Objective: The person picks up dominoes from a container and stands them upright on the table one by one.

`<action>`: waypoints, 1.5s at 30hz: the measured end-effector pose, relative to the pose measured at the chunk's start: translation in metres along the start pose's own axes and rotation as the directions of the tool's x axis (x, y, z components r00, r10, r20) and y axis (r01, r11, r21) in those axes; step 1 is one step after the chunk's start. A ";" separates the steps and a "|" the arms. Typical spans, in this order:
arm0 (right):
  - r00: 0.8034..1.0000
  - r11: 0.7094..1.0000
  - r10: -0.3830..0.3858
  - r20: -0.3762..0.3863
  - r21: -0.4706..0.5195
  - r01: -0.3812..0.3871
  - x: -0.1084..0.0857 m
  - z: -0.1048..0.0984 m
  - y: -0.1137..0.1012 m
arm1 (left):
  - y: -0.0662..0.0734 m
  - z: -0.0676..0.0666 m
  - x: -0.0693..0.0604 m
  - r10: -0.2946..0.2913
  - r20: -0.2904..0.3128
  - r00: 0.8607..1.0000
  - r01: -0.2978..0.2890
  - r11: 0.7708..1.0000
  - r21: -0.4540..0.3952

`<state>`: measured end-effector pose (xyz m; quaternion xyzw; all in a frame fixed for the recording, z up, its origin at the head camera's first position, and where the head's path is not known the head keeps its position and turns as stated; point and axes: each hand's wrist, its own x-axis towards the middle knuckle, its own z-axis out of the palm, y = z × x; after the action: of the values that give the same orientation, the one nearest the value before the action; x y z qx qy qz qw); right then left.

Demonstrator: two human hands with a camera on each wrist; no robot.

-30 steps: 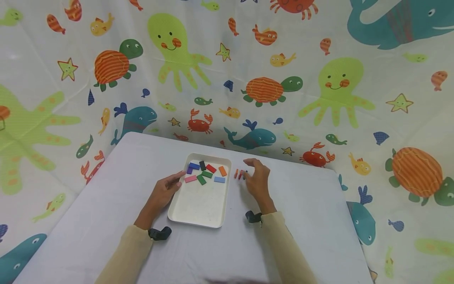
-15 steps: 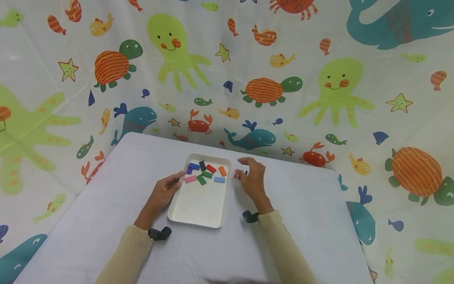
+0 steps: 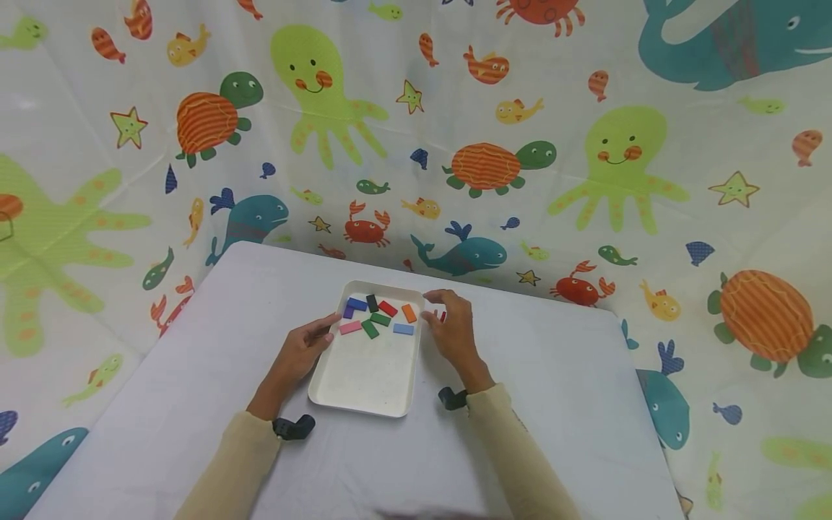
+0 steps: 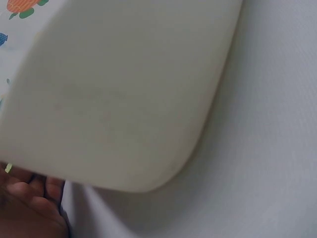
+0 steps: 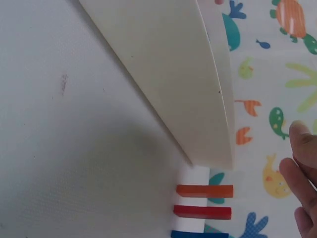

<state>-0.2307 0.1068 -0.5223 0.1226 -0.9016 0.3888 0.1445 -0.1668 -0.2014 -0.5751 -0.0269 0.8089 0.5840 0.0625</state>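
A shallow white tray [image 3: 365, 375] lies on the table, with several small coloured blocks in its far half, among them a pink block [image 3: 350, 327], an orange block [image 3: 409, 313] and a light blue block [image 3: 403, 329]. My left hand [image 3: 299, 352] holds the tray's left rim between thumb and fingers. At the far right corner, my right hand [image 3: 456, 331] has thumb and index spread by the rim; whether they touch it I cannot tell. Beside that corner, an orange block [image 5: 205, 191], a red block [image 5: 203, 212] and a blue block [image 5: 200, 235] stand on the table, apart from my fingers.
A white cloth covers the table [image 3: 552, 404]. Behind it hangs a curtain [image 3: 403, 130] printed with sea animals. Dark cameras sit on both wrists, above the beige sleeves [image 3: 513, 448].
My right hand has moved left, from around the standing blocks to the tray's right rim, and now hides most of those blocks in the head view. The left hand and tray have stayed put.
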 end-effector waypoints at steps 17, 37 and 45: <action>0.997 0.999 -0.047 0.061 -0.024 0.049 -0.004 0.017 -0.005 | -0.002 -0.001 0.001 -0.006 0.004 1.000 0.006 1.000 -0.005; 0.979 0.991 -0.064 0.194 -0.105 0.086 -0.010 0.033 -0.006 | -0.004 0.000 0.003 0.014 0.003 1.000 -0.014 1.000 -0.008; 0.972 0.989 -0.008 0.235 -0.141 0.042 -0.009 0.038 -0.008 | -0.005 0.000 0.004 0.010 0.002 1.000 -0.010 1.000 -0.001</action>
<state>-0.2260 0.0740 -0.5447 0.1679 -0.9367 0.3030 0.0508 -0.1702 -0.2024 -0.5803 -0.0223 0.8088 0.5846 0.0601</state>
